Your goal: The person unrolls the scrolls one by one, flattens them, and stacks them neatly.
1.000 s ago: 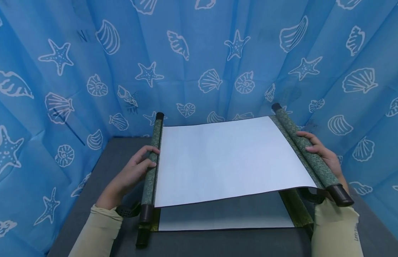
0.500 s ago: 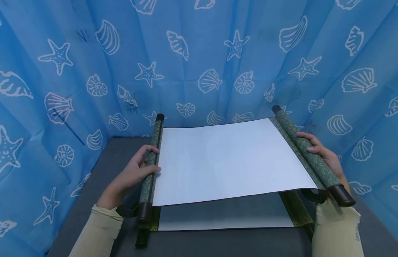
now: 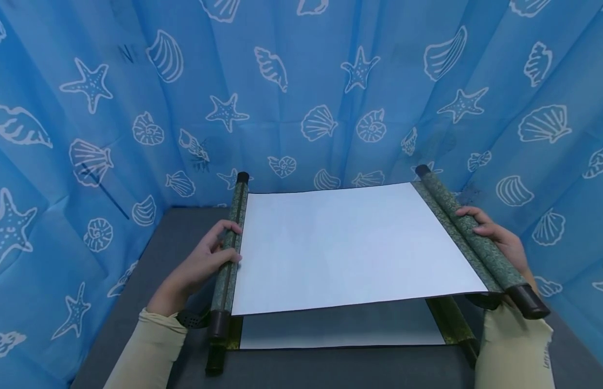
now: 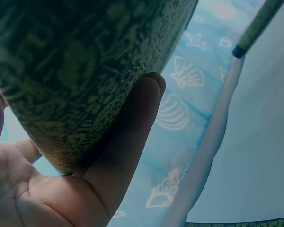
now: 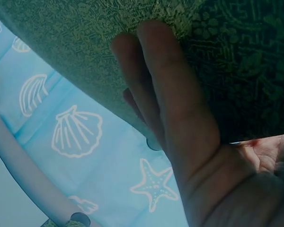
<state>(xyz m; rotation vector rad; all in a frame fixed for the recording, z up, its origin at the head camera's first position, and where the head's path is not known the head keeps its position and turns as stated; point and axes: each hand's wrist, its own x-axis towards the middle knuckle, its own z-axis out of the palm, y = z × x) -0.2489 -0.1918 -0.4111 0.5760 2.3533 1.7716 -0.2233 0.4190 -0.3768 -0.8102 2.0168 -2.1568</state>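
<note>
A scroll with a blank white sheet (image 3: 350, 248) is stretched between two green patterned rollers, both with dark end caps. My left hand (image 3: 196, 267) grips the left roller (image 3: 227, 275), its thumb over the near side by the paper's edge. In the left wrist view the thumb (image 4: 128, 137) lies along the patterned green cloth. On the other side, my right hand (image 3: 503, 240) holds the right roller (image 3: 496, 262), which is raised and slanted. Fingers (image 5: 180, 90) press that roller in the right wrist view. Below the raised scroll lies another white sheet (image 3: 340, 327), partly covered.
The lower sheet has a green-gold border (image 3: 449, 319) at its right and a dark rod end (image 3: 215, 362) at its left. A dark grey table (image 3: 185, 227) is underneath. A blue curtain (image 3: 292, 65) with white shells and starfish hangs behind and at the sides.
My right hand and the right roller have shifted slightly right and down. My left thumb has moved a little lower and further over the left roller. The lower sheet stays put.
</note>
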